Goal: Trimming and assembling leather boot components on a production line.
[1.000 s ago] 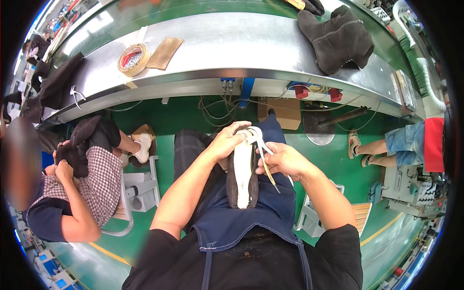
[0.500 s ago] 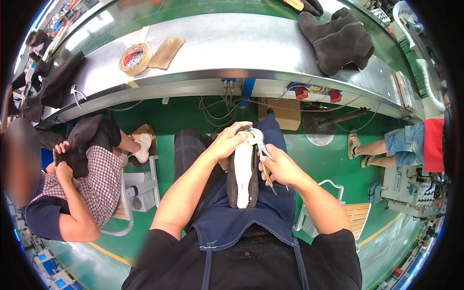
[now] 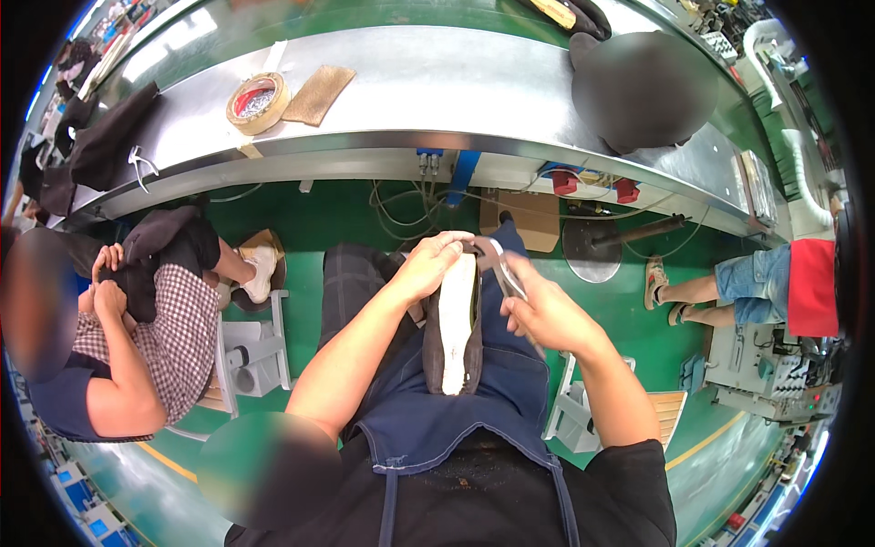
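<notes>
l hand (image 3: 430, 266) grip clamped on far end of dark shoe (image 3: 454, 328), which sits pale underside up on navy apron (image 3: 512, 387) in lap, below tabletop (image 3: 401, 91) level. r hand (image 3: 549, 305) grip clamped on metal pincers (image 3: 493, 260), head at same end; area blurred/small, can't tell if jaws bite the edge. main risk imo: pincers slip off & nip l fingertips, which are v close. also poss.: too hard a pull tears edge, or shoe twists b/c lap is soft.
</notes>
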### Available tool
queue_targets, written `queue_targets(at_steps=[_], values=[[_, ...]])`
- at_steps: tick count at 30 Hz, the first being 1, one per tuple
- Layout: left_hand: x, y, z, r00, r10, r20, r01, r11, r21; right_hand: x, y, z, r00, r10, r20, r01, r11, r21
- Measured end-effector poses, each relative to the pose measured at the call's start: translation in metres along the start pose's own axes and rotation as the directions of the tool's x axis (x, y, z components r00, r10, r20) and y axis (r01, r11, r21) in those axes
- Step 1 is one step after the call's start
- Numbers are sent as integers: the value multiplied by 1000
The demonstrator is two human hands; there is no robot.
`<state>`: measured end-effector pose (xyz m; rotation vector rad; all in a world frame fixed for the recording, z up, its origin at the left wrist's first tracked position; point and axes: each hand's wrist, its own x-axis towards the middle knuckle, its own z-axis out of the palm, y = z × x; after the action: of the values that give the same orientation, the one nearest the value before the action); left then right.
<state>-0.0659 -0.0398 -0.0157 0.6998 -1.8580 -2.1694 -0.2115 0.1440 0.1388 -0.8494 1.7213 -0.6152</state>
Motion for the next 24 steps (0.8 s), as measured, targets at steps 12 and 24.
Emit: queue_targets(at_steps=[12, 24], values=[[6, 0, -19, 996, 37, 80, -39, 999, 24, 62, 36, 37, 721, -632, -286, 363, 695, -621], [-20, 3, -2, 999, -46, -12, 44, 994, -97, 64, 32, 46, 778, -583, -233, 269, 646, -715]])
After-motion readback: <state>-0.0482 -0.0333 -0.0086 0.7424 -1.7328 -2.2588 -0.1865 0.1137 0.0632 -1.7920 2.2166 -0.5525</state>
